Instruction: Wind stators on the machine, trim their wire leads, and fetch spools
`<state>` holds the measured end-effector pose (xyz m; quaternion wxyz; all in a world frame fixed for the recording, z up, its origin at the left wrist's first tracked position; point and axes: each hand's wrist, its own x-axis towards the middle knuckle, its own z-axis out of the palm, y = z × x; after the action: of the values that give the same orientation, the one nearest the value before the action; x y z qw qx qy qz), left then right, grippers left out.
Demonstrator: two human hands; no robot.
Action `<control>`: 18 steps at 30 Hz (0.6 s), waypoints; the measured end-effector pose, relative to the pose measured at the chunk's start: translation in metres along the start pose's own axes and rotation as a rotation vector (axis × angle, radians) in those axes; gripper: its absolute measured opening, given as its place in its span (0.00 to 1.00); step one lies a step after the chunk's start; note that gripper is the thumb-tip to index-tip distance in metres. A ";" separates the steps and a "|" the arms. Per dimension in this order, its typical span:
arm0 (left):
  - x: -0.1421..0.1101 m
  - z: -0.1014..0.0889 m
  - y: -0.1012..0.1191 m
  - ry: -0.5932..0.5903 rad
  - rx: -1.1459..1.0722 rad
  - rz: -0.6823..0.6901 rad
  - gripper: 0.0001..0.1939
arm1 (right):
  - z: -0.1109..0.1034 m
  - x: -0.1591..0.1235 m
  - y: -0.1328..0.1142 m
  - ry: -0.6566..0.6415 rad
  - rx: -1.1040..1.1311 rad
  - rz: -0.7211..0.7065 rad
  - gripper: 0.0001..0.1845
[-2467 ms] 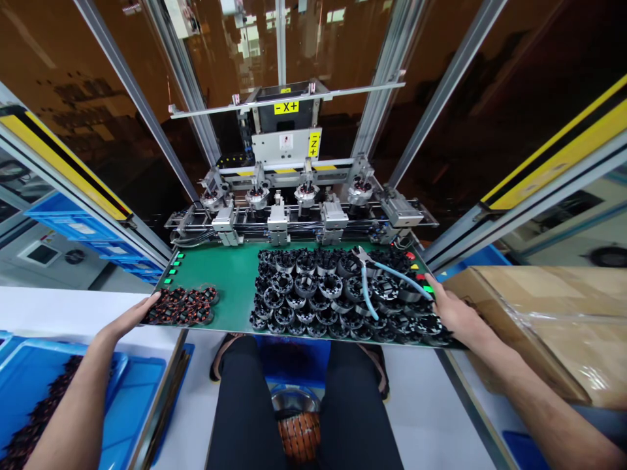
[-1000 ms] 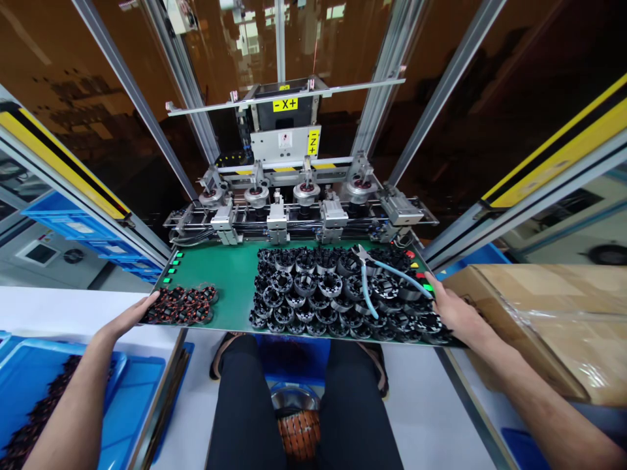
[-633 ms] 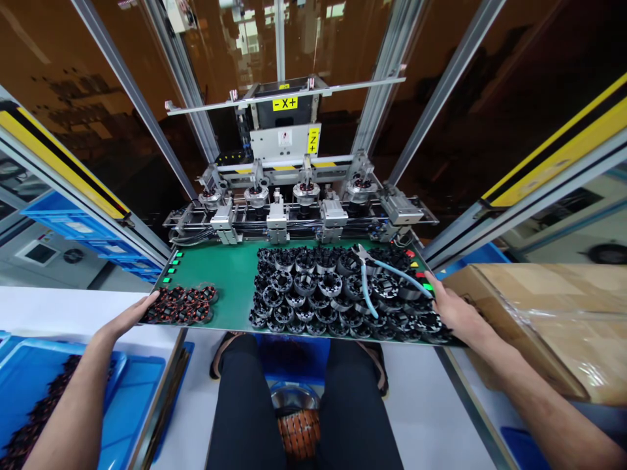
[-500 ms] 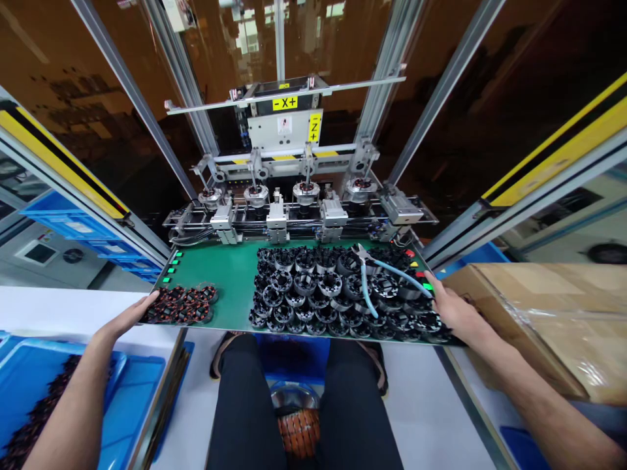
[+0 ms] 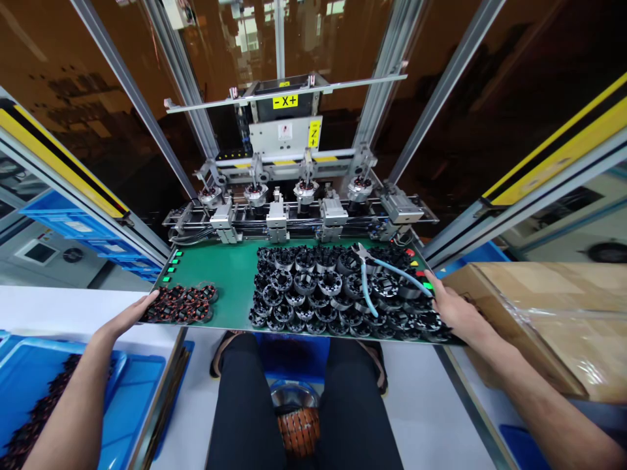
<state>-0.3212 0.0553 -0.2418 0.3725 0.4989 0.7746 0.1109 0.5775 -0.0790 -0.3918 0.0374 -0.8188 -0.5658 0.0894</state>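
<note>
My left hand lies at the left edge of the green work surface, fingers stretched out and holding nothing. Beside its fingertips is a cluster of stators wound with copper wire. At the right edge rests my right hand, fingers extended, close to the small coloured buttons; some of its fingers are hidden. Between the hands, stacked rows of black ring-shaped stator cores without visible copper fill much of the surface. Pliers with light blue handles lie open on top of them, one handle end near my right hand.
Behind the surface stands a winding machine with several spindles holding round parts. Metal posts with yellow strips flank it. A cardboard box sits at right, blue trays at left. A metal bowl is below, between the legs.
Behind the spindles, the machine's moving plate and arms have shifted slightly, and the round parts sit at a slightly different tilt. Both hands, the pliers and the stator cores stay where they were.
</note>
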 end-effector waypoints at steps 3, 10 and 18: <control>0.001 -0.001 0.002 -0.035 0.005 -0.025 0.77 | -0.002 0.000 -0.001 -0.043 0.013 0.014 0.44; 0.006 -0.003 -0.003 -0.040 -0.018 -0.028 0.76 | -0.010 -0.002 -0.007 -0.089 0.006 0.041 0.43; 0.010 -0.004 -0.008 -0.031 0.006 0.016 0.73 | -0.010 -0.001 -0.007 -0.094 0.020 0.052 0.43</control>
<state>-0.3318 0.0614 -0.2480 0.3821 0.5077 0.7652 0.1037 0.5726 -0.0765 -0.3804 0.0167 -0.8278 -0.5444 0.1347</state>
